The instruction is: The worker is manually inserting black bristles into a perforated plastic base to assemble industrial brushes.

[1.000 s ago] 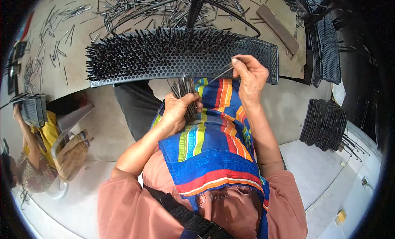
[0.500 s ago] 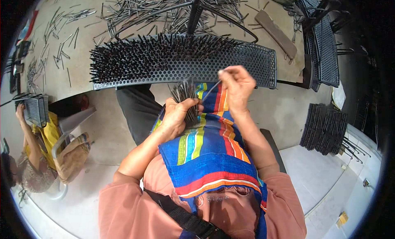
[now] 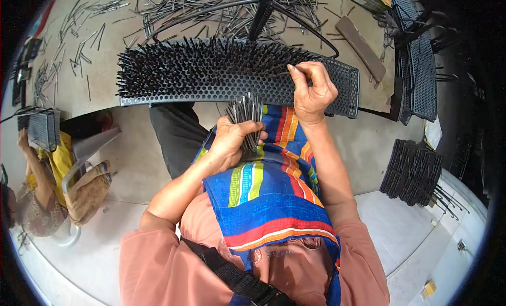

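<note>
Two bare hands are seen, the lap being covered by one striped apron (image 3: pixel 274 216). One bundle of thin dark rods (image 3: pixel 246 108), too tightly packed to be counted, is gripped in the closed fingers of the left hand (image 3: pixel 232 140), just in front of one perforated panel (image 3: pixel 342 90). The right hand (image 3: pixel 315 95) is raised over the panel's right part, thumb and forefinger pinched together; whether a rod is held between them cannot be told. Most of the panel's left and rear holes are filled with standing rods (image 3: pixel 174 66), beyond counting, while the front rows and right end are left bare. Behind, uncounted loose rods (image 3: pixel 211 24) are strewn across the surface (image 3: pixel 113 38), and one brown bar (image 3: pixel 361 49) is laid at the right. One co-worker (image 3: pixel 42 208) is seen at far left.
</note>
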The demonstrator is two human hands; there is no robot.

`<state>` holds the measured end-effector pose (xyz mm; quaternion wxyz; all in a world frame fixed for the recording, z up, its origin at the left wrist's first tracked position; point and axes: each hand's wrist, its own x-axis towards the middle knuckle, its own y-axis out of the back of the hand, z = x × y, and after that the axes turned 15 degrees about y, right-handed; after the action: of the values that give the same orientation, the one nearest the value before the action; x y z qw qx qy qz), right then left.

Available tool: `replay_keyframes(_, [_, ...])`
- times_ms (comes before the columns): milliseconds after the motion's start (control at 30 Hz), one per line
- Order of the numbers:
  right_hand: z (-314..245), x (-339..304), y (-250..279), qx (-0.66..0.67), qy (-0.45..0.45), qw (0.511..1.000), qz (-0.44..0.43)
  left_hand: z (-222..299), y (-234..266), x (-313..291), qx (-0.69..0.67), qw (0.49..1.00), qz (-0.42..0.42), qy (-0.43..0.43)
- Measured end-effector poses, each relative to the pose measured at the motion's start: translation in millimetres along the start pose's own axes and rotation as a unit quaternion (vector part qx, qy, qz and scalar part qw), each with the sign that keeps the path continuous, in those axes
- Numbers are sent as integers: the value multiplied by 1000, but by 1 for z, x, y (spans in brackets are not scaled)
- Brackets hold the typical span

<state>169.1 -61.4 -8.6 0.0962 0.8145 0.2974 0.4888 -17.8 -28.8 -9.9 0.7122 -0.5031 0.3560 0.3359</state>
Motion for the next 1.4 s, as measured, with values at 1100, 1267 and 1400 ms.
replay_keyframes(1100, [-61,1,-45,297,-260,919,24,3,42,-13,-67,995,62,-40])
replay_keyframes(1267, [-48,4,-70,187,-136,972,-42,7,43,-15,-66,996,36,-45])
replay_keyframes(1400, [-52,13,-69,131,-47,989,-55,11,41,-19,-84,995,39,-36])
